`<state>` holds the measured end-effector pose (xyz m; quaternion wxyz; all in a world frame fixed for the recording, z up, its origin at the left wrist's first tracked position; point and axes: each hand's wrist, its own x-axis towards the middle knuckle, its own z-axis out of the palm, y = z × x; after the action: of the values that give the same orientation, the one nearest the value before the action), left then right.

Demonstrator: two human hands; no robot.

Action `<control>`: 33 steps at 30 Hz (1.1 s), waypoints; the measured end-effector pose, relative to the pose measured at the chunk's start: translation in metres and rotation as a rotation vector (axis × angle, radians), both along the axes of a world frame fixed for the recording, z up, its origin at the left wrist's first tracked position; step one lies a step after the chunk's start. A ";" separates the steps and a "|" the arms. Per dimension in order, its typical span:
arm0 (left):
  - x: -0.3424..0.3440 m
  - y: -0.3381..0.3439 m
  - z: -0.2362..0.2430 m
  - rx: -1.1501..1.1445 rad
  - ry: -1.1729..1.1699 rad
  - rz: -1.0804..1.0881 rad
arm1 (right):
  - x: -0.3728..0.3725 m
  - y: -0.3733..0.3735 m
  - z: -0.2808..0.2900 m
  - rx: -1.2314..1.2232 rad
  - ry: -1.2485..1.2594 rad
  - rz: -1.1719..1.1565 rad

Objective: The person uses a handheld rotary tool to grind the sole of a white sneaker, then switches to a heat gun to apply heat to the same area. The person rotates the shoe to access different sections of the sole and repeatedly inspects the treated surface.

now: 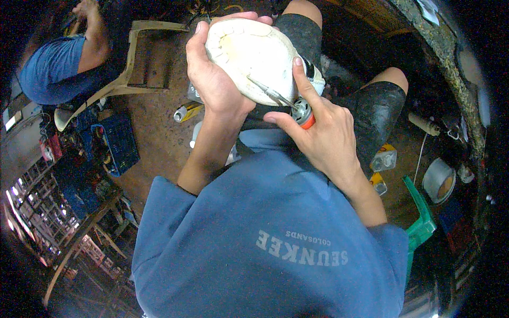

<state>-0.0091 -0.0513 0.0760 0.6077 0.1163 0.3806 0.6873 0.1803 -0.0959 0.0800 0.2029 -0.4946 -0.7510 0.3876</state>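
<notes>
My left hand [214,90] cups a rounded white piece [254,55] with a cream patch on its face, fingers curled over its far edge. A dark, white-trimmed part shows at its right side. My right hand [323,127] is around a small round tool [301,111] with a silver top and orange band, its index finger resting near the piece's right edge and its thumb stretched out. Thin metal prongs [268,90] run from the tool's top across the white piece. The tool's exact kind is unclear, and my other right fingers are partly hidden.
Another person's arm [90,45] and blue sleeve are upper left, near a beige chair [132,66]. A blue crate [114,148] lies left; yellow-labeled containers [384,156], a round grey tub [440,180] and a green chair [421,228] are right. A rough post [461,90] curves along the right.
</notes>
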 end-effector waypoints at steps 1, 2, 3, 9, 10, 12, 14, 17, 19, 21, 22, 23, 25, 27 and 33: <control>0.000 0.000 0.000 0.002 0.007 -0.003 | 0.000 0.000 0.000 0.006 -0.016 0.003; 0.000 0.000 0.001 0.004 0.014 -0.006 | 0.000 0.000 0.000 0.002 -0.030 0.010; -0.001 0.000 0.001 -0.001 0.035 -0.003 | 0.001 0.000 0.001 -0.001 -0.043 0.016; 0.001 0.000 0.000 0.007 0.084 0.031 | -0.003 0.001 -0.001 0.029 -0.100 0.013; 0.001 0.000 0.000 0.004 0.076 0.035 | -0.004 0.001 -0.002 0.016 -0.086 -0.003; 0.001 0.000 0.000 0.013 0.069 0.036 | -0.007 0.002 -0.002 0.021 -0.057 -0.033; 0.001 -0.001 0.001 0.036 0.070 0.027 | -0.008 0.004 -0.002 0.001 -0.052 -0.053; 0.003 -0.001 0.003 0.001 0.089 0.050 | -0.009 0.007 0.001 -0.020 -0.029 -0.065; 0.006 -0.001 0.004 -0.023 0.110 0.064 | -0.011 0.008 0.004 -0.032 -0.026 -0.076; 0.006 -0.002 0.006 -0.026 0.132 0.071 | -0.014 0.005 0.009 -0.049 -0.037 -0.094; 0.006 -0.002 0.007 -0.015 0.144 0.071 | -0.015 0.005 0.011 -0.040 -0.044 -0.090; 0.006 -0.002 0.008 -0.006 0.156 0.071 | -0.016 0.005 0.012 -0.032 -0.051 -0.084; 0.005 -0.003 0.010 -0.007 0.141 0.059 | -0.016 0.004 0.013 -0.027 -0.059 -0.073; 0.004 -0.004 0.011 -0.015 0.117 0.055 | -0.017 0.002 0.013 -0.041 -0.056 -0.061; 0.006 -0.004 0.012 -0.011 0.162 0.074 | -0.016 0.003 0.014 -0.043 -0.108 -0.049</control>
<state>-0.0027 -0.0554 0.0876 0.5498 0.1539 0.4364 0.6954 0.1641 -0.0927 0.0942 0.1608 -0.5372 -0.7400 0.3715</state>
